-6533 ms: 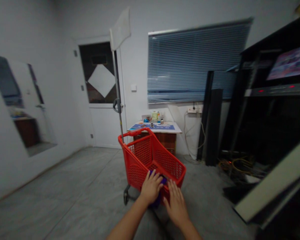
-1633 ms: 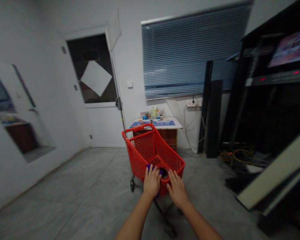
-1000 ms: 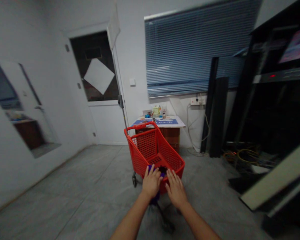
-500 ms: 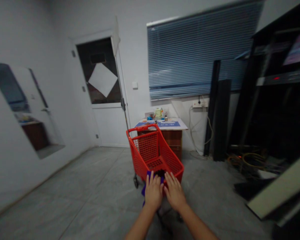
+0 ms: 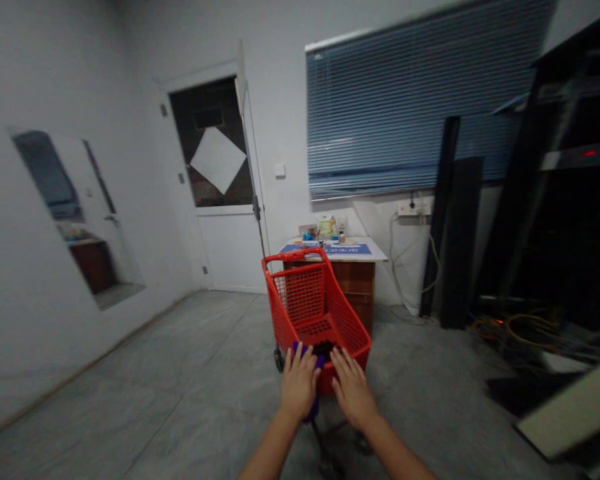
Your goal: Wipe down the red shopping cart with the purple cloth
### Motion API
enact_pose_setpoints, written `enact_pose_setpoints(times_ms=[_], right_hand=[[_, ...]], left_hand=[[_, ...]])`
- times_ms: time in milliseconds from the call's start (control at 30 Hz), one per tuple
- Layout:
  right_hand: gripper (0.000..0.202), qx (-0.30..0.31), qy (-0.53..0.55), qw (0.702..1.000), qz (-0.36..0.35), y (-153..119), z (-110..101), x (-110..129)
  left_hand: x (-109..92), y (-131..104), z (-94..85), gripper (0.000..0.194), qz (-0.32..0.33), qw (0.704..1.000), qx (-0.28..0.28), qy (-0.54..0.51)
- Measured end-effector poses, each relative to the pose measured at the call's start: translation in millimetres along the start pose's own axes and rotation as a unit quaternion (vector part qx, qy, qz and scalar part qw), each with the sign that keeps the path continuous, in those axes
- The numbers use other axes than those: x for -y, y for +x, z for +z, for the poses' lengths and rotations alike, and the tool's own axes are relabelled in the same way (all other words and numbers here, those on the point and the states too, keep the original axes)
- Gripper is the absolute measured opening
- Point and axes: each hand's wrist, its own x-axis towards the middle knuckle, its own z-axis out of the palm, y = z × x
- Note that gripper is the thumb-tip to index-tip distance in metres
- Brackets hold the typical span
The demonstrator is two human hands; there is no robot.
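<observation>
A red plastic shopping cart (image 5: 347,330) with latticed sides stands ahead of me, its basket visible from above. My left hand (image 5: 299,387) is at the cart's near edge, palm down with fingers stretched out. Under and beside it shows a purple, cloth-like thing (image 5: 312,411), mostly covered by the hand. Held flat in the same way, my right hand (image 5: 354,393) overlaps the near wall of the cart. Between the fingertips lies a dark, fuzzy-looking thing (image 5: 324,348) whose kind I cannot make out. Whether either palm presses on the cart is hidden.
A wooden desk (image 5: 357,287) with small items on top stands behind the cart. White door (image 5: 225,253) and leaning mirror (image 5: 93,220) are to the left. On the right are black panels (image 5: 460,247), loose cables (image 5: 530,330) and a pale slanted board (image 5: 575,403).
The view has turned slightly left, so the room and cart appear further right. My hands have moved a little apart, and both stay flat with fingers extended.
</observation>
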Motion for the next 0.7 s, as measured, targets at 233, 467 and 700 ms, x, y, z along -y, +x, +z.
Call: enact_pose_setpoints(times_ms=[233,467,700], right_hand=[[0.06,0.009,0.003,1.0,0.008,3,0,16],[0.058,0.047,0.0,0.999,-0.001,7,-10,16],[0.058,0.065,-0.007,0.997,0.032,11,-22,-10]], left_hand=[[9,7,-1.7,0.034,-0.049,0.999,-0.015,0.014],[-7,-3,0.2,0.033,-0.036,0.999,-0.024,0.008],[9,-4,0.5,0.032,-0.047,0.998,-0.041,0.007]])
